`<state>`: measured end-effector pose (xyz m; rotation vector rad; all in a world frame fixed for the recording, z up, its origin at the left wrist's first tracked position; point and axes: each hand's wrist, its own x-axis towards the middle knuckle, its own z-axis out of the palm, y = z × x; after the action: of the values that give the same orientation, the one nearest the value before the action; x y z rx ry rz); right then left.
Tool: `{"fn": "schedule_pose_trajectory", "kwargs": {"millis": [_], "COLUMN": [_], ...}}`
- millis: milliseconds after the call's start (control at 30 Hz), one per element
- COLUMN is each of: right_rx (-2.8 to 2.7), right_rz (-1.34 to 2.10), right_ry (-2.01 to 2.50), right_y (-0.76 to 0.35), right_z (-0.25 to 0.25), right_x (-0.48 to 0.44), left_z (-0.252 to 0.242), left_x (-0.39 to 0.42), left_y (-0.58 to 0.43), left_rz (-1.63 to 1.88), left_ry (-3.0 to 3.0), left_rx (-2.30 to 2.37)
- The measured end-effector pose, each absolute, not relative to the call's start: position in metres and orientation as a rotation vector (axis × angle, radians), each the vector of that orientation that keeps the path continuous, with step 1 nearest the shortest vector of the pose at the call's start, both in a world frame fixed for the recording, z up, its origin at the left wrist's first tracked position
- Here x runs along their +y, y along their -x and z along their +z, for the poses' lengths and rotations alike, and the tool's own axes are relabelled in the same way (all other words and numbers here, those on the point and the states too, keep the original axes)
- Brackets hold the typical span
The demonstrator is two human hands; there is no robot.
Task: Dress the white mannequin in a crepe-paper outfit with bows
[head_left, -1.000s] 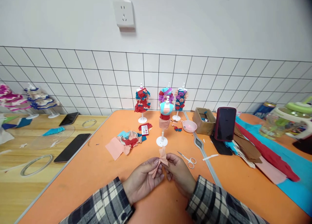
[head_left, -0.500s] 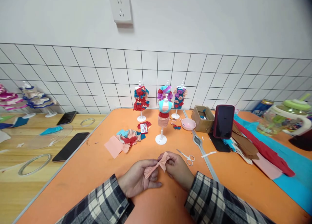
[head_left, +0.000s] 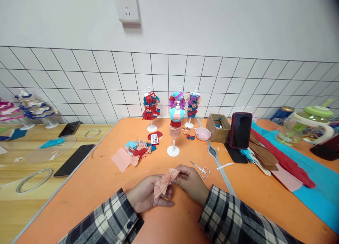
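A gathered piece of pink crepe paper (head_left: 164, 183), fanned out at both ends like a bow, is held between my two hands just above the orange table. My left hand (head_left: 147, 193) grips its left part from below, fingers curled behind it. With thumb and fingertips, my right hand (head_left: 191, 183) pinches its right end. Beyond them stands a small white mannequin (head_left: 175, 125) dressed in blue, red and pink paper. Small scissors (head_left: 201, 169) lie beside my right hand. A pile of paper scraps (head_left: 140, 151) and a flat pink sheet (head_left: 122, 158) lie to the left.
Several other dressed mannequins, one in red ruffles (head_left: 151, 109), stand by the tiled wall. To the right are a pink bowl (head_left: 202, 133), a cardboard box (head_left: 218, 129), an upright phone (head_left: 240, 131), coloured paper strips (head_left: 282, 155) and a clear jug (head_left: 296, 129).
The pink paper's ends have spread wider and its pinched middle shows less. My right hand has shifted its grip on the right end. The whole view has moved slightly.
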<state>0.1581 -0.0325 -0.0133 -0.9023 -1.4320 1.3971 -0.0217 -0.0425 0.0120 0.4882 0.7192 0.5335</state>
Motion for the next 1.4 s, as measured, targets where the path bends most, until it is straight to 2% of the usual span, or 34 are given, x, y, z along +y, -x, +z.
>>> {"fn": "schedule_pose_trajectory", "kwargs": {"millis": [200,433,700,933,1100,1267,1333,1400], "right_rx": [-1.455,-1.169,-1.416,-1.353,-1.247,-1.026,-0.974,-0.955], "right_rz": [1.287,1.623,1.264,1.560,1.465,1.644,1.678,1.666], "right_ry": [0.809,0.936,0.900,0.876,0.799,0.843,0.845,0.875], "right_y": [-0.156,-0.151,-0.158,-0.161,-0.159,-0.160,-0.160,-0.160], "right_z": [-0.008,-0.010,-0.011,-0.003,-0.004,0.001,0.002,0.002], "right_x": [-0.035,-0.037,-0.028,-0.031,-0.031,-0.032,-0.033,-0.033], "left_z": [0.016,0.012,0.013,0.010,0.011,0.013,0.014,0.016], "left_x": [-0.046,-0.048,-0.044,-0.045,-0.045,-0.044,-0.043,-0.040], "left_y": [0.021,0.016,0.016,0.017,0.015,0.015,0.015,0.017], "left_rz": [0.518,0.578,0.680,0.656,0.613,0.605,0.688,0.922], "left_ry": [-0.327,-0.260,-0.265,-0.295,-0.326,-0.364,-0.436,-0.627], "left_rx": [0.572,0.548,0.693,0.748,0.750,0.726,0.779,0.837]}}
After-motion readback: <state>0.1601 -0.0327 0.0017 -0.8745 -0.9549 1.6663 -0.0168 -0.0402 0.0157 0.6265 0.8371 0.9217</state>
